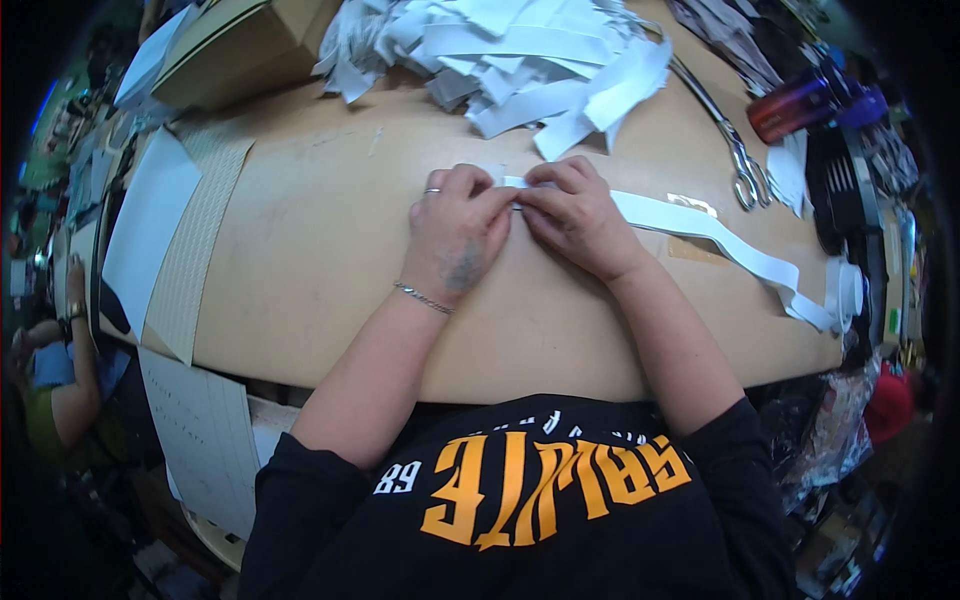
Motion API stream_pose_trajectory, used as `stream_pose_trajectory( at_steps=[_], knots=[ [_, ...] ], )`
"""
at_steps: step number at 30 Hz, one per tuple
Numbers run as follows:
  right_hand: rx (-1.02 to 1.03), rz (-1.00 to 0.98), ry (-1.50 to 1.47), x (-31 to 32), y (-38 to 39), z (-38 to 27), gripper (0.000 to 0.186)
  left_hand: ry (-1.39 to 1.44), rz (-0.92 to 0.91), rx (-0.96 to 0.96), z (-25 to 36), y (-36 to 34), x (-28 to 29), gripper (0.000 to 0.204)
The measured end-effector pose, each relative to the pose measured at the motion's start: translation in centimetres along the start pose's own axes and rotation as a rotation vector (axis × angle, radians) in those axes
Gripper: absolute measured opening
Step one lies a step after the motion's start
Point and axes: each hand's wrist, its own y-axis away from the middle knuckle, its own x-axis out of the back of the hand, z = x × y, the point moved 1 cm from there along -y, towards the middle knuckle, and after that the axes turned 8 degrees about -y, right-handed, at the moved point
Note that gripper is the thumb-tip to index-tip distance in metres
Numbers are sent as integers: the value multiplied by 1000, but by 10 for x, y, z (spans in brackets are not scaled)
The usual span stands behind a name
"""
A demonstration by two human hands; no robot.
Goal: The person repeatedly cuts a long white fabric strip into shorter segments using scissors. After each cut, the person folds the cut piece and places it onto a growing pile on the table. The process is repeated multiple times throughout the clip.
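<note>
A long white elastic band [680, 219] runs across the table from its roll [845, 290] at the right edge to my fingers. My right hand [578, 215] is closed in a pinch over the band's free end. My left hand [460, 230], with a ring and a chain bracelet on it, meets the right at the fingertips. Its fingers are closed on that same end, though the tips hide most of what lies between them. Beyond my hands rises a heap of cut white strips [520, 60].
Metal scissors [745, 175] lie at the right, near a red-purple bottle [790, 105]. A cardboard box [240, 55] stands at the far left. White sheets [150, 225] and a beige textured sheet [205, 230] cover the left side. Another person's arm [78, 370] shows at the far left.
</note>
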Motion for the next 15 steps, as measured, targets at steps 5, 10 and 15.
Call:
stream_pose_trajectory(
  at_steps=[5, 10, 15],
  knots=[
    [1, 62, 111, -4, 5, 1, 12, -25, -9, -15, 1, -4, 3, 10],
    [-112, 19, 327, 43, 57, 7, 14, -30, -39, 1, -2, -2, 1, 12],
    [-214, 63, 407, 119, 109, 34, 17, -2, -50, -4, -5, -1, -2, 11]
  ],
)
